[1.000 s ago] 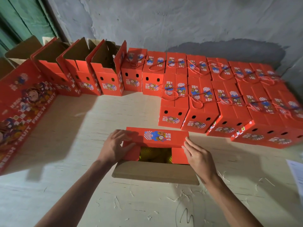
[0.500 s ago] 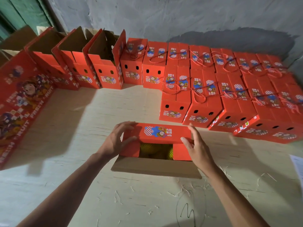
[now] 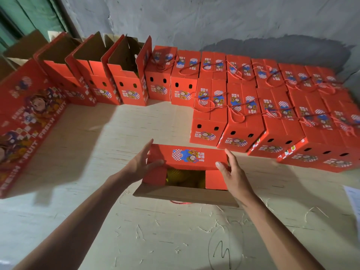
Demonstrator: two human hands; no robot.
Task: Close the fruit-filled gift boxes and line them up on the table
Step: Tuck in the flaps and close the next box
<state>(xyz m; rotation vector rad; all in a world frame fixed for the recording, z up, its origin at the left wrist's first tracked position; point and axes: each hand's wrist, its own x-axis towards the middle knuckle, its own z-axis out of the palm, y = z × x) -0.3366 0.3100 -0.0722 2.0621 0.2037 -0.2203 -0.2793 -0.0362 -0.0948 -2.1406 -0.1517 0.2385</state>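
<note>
A red gift box (image 3: 187, 157) stands in front of me on the pale table (image 3: 120, 133), its top part open so that yellow fruit (image 3: 183, 179) shows inside. Its far flap with the printed label is folded over; the near brown flap (image 3: 185, 195) still hangs toward me. My left hand (image 3: 141, 164) grips the box's left end, thumb on the side flap. My right hand (image 3: 231, 172) holds the right end, thumb pressing the folded flap's corner.
Several closed red boxes (image 3: 243, 117) with red cord handles stand in two rows at the back right. Open boxes (image 3: 126, 82) line the back left. A large flat red carton (image 3: 25, 121) stands at the left. A sheet of paper (image 3: 353, 201) lies at the right edge.
Both hands shifted from resting on the side flaps to gripping the box's ends, and the far labelled flap has come down further over the opening. The view tilted up slightly.
</note>
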